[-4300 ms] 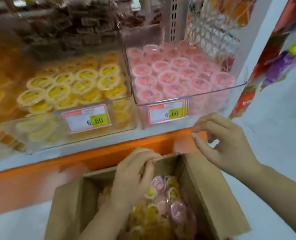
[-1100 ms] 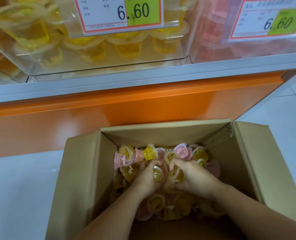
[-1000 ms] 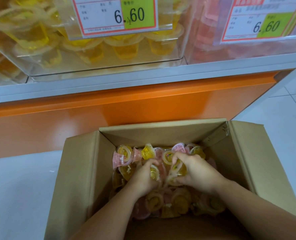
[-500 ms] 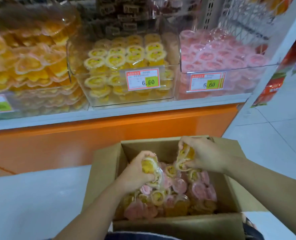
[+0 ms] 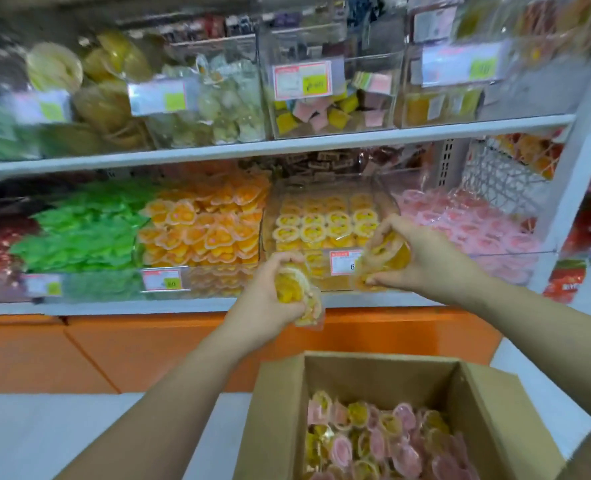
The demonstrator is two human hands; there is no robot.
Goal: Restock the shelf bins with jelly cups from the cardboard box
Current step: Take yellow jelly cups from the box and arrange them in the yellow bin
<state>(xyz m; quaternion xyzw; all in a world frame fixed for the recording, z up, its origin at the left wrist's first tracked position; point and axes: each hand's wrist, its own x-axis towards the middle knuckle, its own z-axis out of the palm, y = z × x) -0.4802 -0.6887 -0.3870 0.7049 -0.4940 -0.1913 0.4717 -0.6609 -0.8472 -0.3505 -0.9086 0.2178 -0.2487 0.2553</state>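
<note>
So right at the bottom there's the open cardboard box on the floor, with a jumble of pink and yellow jelly cups inside. Above it, both hands are up in front of the lower shelf. The left hand is curled around a clump of yellow cups, over the orange base panel. The right hand sits higher, fingers wrapped around another yellow bunch, right in front of the yellow bin and partly covering its price tag. The pink bin is just right of that one. The orange and green packs further left are blurry.
</note>
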